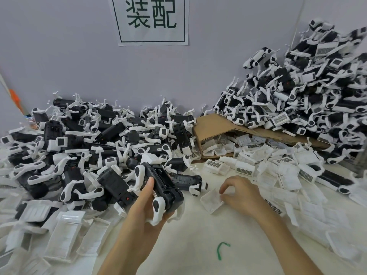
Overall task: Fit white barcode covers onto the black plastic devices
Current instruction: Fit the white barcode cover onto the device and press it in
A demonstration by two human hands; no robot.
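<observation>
Centre frame: left hand (143,205) is gripping a black device (162,183), fingers wrapped round it, open recess facing up, presumably to receive a cover. Just right, right hand (242,193) is pinching the edge of a white cover (210,200) lying on the table (188,245), likely for pickup.

Head view of the assembly table (198,235). The left hand (143,205) grips a black device (162,183) with white end pieces, open compartment facing up, thumb laid along its side. The right hand (242,195) rests curled fingers on the edge of a white cover (211,200) lying on the table just beside the device. Heaps of devices rise at left (99,135) and right (307,96). Loose covers (278,165) spill from a tipped cardboard box (218,124). A paper sign (151,18) hangs on the wall; a bent green strip (221,250) lies in the foreground.
</observation>
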